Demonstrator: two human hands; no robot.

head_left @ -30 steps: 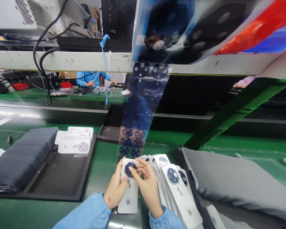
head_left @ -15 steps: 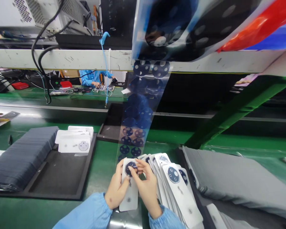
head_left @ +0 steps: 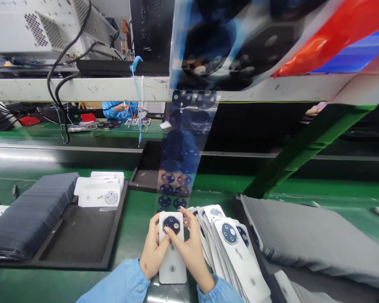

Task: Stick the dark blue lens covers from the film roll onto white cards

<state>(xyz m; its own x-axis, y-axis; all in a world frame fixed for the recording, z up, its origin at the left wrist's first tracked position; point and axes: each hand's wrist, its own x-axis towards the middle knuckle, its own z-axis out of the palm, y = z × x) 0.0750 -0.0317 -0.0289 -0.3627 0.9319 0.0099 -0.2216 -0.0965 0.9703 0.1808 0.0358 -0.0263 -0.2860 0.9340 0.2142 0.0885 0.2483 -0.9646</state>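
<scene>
Between my hands is a white phone back cover [head_left: 172, 271], its camera end pointing away from me. A dark round camera film [head_left: 173, 223] with several holes lies over its camera area. My left hand [head_left: 152, 250] is closed along the cover's left edge. My right hand [head_left: 189, 248] is closed at the other edge, its thumb pressing the lower left of the film and its fingers beside the top right corner. Just beyond hangs a clear strip [head_left: 180, 164] carrying dark round films. Overlapping white covers with dark camera areas [head_left: 230, 248] lie right of my right hand.
On the left, a black tray [head_left: 82, 240] holds a row of dark grey sleeves [head_left: 34, 214] and several white covers [head_left: 99, 195]. Grey sleeves [head_left: 312, 235] fill a tray at right. A white beam [head_left: 107, 89] crosses above; a green post [head_left: 303, 155] slants at right. A co-worker [head_left: 113, 110] sits beyond.
My right fingers have moved from the film to the cover's upper right edge, while the thumb has shifted left and down on it. The other hand at far left has left view.
</scene>
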